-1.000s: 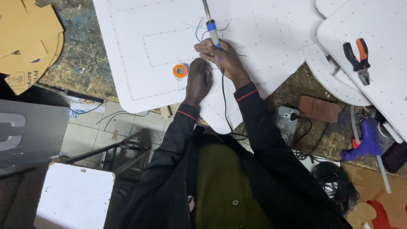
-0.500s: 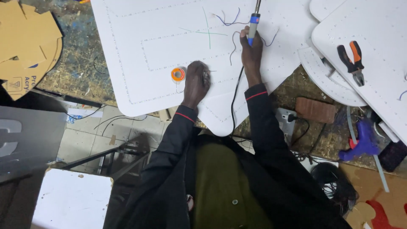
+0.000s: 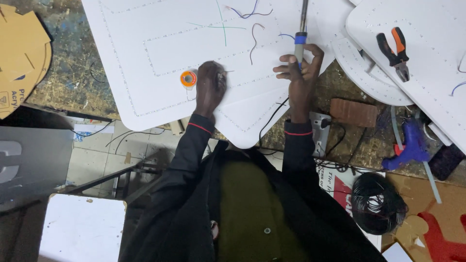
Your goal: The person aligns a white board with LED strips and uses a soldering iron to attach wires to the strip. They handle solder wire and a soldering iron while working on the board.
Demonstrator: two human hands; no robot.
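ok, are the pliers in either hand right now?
No: the orange-handled pliers lie untouched on a white board; the right hand holds a soldering iron.

cardboard (image 3: 19,63): lying at your far left, tan, rounded, carrying a dark printed label on its lower edge | red-white sheet (image 3: 340,187): lying low to your right beside the black wire coil (image 3: 381,204), partly hiding under your sleeve | screens: none showing
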